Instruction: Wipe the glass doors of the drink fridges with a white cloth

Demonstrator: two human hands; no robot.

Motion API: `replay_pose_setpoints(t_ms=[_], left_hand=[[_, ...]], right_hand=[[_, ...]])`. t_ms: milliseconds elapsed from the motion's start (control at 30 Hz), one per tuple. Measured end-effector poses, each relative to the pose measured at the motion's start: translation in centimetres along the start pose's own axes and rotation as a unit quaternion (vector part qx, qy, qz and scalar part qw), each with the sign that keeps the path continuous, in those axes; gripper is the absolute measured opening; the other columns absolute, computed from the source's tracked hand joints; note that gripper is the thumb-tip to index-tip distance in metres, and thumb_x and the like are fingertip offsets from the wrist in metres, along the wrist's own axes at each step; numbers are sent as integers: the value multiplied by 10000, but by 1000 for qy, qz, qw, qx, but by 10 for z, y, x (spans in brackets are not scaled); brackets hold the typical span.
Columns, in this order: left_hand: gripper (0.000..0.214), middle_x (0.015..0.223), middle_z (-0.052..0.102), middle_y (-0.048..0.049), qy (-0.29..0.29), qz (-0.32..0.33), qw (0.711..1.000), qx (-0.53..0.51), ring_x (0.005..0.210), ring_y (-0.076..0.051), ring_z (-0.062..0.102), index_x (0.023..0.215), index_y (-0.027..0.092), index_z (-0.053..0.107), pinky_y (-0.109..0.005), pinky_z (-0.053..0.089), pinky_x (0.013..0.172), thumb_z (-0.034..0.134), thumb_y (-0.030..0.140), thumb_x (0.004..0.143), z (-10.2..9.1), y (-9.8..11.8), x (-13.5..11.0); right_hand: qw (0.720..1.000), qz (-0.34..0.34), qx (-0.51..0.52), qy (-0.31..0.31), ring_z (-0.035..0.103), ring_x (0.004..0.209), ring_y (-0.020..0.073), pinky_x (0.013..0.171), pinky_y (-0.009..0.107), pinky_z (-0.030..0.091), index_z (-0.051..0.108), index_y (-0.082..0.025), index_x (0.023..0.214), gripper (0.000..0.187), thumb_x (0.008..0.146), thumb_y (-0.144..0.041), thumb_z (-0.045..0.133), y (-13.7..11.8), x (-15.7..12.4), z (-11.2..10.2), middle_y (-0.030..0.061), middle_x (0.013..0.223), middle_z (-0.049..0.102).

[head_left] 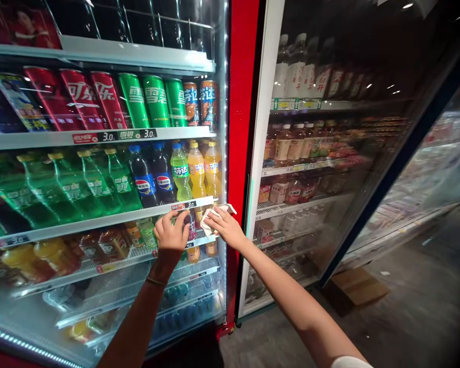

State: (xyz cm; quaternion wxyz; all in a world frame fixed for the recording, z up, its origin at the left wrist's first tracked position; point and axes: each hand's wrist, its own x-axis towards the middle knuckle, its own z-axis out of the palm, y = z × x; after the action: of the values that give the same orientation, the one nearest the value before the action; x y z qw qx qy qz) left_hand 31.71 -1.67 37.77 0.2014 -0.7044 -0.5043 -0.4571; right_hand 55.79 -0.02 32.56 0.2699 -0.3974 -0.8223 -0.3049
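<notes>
Both my arms reach into an open drinks fridge. My left hand [171, 234] is closed around a small dark bottle [190, 228] standing on the third shelf [99, 222] from the top. Right beside it, my right hand [225, 225] presses a white cloth [215, 213] against that shelf's front edge near the price strip. Just above stand green, yellow and orange soda bottles [197, 171] and two dark cola bottles [153, 176].
Red and green cans [111, 99] line the upper shelf. A red fridge post [242, 102] separates this fridge from a second one whose glass door [368, 153] swings open to the right. A cardboard box [354, 287] lies on the grey floor.
</notes>
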Motion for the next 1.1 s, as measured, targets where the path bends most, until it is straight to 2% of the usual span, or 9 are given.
replay_pose_setpoints(t_ms=[67, 200, 333, 533, 667, 767, 900, 967, 1100], left_hand=[[337, 1249, 584, -135, 11, 0, 1000, 6, 1157, -315, 469, 1239, 271, 730, -473, 381, 1060, 609, 335, 930, 2, 3, 1], [331, 1244, 605, -127, 13, 21, 1000, 9, 1120, -297, 494, 1236, 281, 730, -454, 392, 1025, 587, 304, 938, 5, 13, 6], [325, 1253, 623, -124, 18, 45, 999, -7, 1125, -297, 502, 1221, 286, 738, -460, 382, 1005, 565, 268, 946, 11, 28, 15], [324, 1241, 619, -131, 40, 45, 997, -43, 1132, -315, 478, 1190, 299, 755, -498, 367, 1010, 563, 256, 932, 20, 47, 32], [331, 1288, 608, -128, 74, 43, 994, -62, 1150, -325, 464, 1205, 310, 750, -530, 345, 1037, 587, 266, 920, 18, 45, 45], [346, 1297, 599, -129, 111, 37, 992, -55, 1159, -328, 461, 1235, 310, 737, -524, 342, 1041, 599, 280, 919, 12, 32, 47], [312, 1258, 602, -129, 128, 25, 991, -14, 1138, -317, 469, 1202, 299, 754, -488, 348, 1035, 610, 322, 926, 1, 14, 48], [304, 1246, 603, -128, 118, 30, 993, 5, 1136, -310, 476, 1193, 299, 759, -475, 347, 1046, 621, 342, 926, -5, 10, 55], [331, 1288, 590, -123, 99, 41, 994, 27, 1176, -313, 466, 1248, 317, 728, -468, 343, 1049, 611, 361, 942, -17, 12, 80]], right_hand=[[1000, 6, 3, 2, 286, 1555, 230, 1207, 490, 420, 440, -276, 1545, 544, 1022, -134, 490, -3, 0, 1, 44, 1571, 504], [995, -98, -11, -14, 317, 1541, 189, 1203, 406, 447, 449, -266, 1536, 520, 1032, -137, 477, -3, -4, -6, -4, 1587, 482], [999, -24, -43, -9, 312, 1543, 200, 1208, 425, 443, 441, -256, 1541, 532, 1029, -116, 473, 2, -9, -13, 15, 1581, 489], [989, -103, -93, -47, 284, 1550, 141, 1246, 363, 390, 461, -318, 1520, 486, 1058, -170, 439, 19, 1, -30, -82, 1620, 414], [995, -27, -88, -33, 234, 1569, 163, 1205, 355, 431, 399, -324, 1561, 566, 1032, -133, 460, 27, 21, -39, -48, 1638, 394], [997, 22, -76, -4, 258, 1565, 195, 1217, 388, 411, 426, -299, 1554, 546, 1030, -156, 476, 20, 22, -28, -6, 1600, 464], [996, -21, -69, 60, 315, 1544, 202, 1182, 401, 441, 483, -285, 1518, 500, 1032, -169, 453, 21, 29, -20, 6, 1530, 554], [992, -33, -69, 97, 266, 1563, 197, 1193, 404, 426, 472, -287, 1527, 514, 1026, -173, 452, 29, 52, -31, 6, 1540, 543], [980, 56, -63, 183, 126, 1598, 239, 1251, 471, 339, 445, -218, 1551, 548, 1005, -173, 459, 36, 104, -53, 60, 1581, 489]])
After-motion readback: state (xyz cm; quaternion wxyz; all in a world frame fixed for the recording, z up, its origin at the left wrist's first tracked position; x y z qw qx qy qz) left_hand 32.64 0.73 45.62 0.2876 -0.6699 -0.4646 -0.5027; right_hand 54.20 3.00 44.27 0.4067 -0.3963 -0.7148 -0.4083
